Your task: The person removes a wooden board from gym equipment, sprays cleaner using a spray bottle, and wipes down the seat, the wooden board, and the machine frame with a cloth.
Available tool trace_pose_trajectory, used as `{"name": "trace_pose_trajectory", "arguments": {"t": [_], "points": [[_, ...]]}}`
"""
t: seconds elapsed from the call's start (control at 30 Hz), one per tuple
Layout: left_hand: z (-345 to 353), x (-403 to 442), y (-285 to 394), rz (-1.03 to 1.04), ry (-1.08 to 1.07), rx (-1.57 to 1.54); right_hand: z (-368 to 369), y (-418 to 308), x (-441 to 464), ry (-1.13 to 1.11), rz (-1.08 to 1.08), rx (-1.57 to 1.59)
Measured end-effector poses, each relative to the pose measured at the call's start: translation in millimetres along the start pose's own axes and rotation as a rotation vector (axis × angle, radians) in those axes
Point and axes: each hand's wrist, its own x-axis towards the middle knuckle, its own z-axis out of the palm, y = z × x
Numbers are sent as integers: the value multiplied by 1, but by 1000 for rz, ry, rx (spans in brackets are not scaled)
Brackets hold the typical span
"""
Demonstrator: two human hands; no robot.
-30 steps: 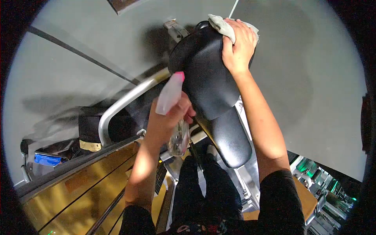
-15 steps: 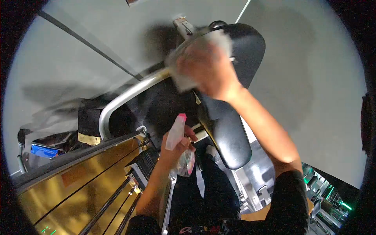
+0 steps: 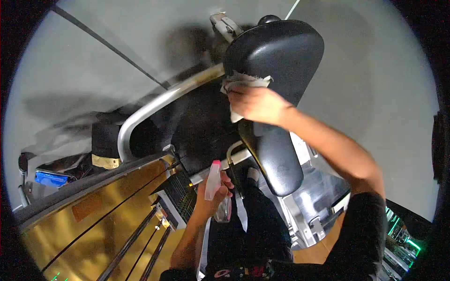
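Note:
Bunched in my right hand is a whitish cloth, its frayed edge fanned out past my fingers. Cloth and hand rest against the left edge of a black padded cushion, near its narrow middle. The cushion belongs to a gym machine and its surface is shiny. Lower down, close to my legs, my left hand is wrapped around a clear spray bottle with a white sprayer head and a pink nozzle tip. My palm and fingers hide part of the bottle.
A curved silver tube bends left of the cushion. A weight stack and gold-toned panel stand at lower left. A thin metal handle is near my left hand. A blue object lies far left.
My right hand with the cloth has moved down from the cushion's upper part to its left middle edge. My left hand and the bottle sit a little lower in view.

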Motion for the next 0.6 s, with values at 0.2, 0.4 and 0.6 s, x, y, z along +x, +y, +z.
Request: {"name": "trace_pose_trajectory", "arguments": {"t": [0.2,0.4,0.6], "points": [[-2,-5,-2,38,-66,14,-61,101,30,118,709,154],[1,-3,-10,-27,-46,-31,10,20,9,79,174,-358],[2,-6,-6,6,-45,83,-30,44,0,9,29,-37]]}}
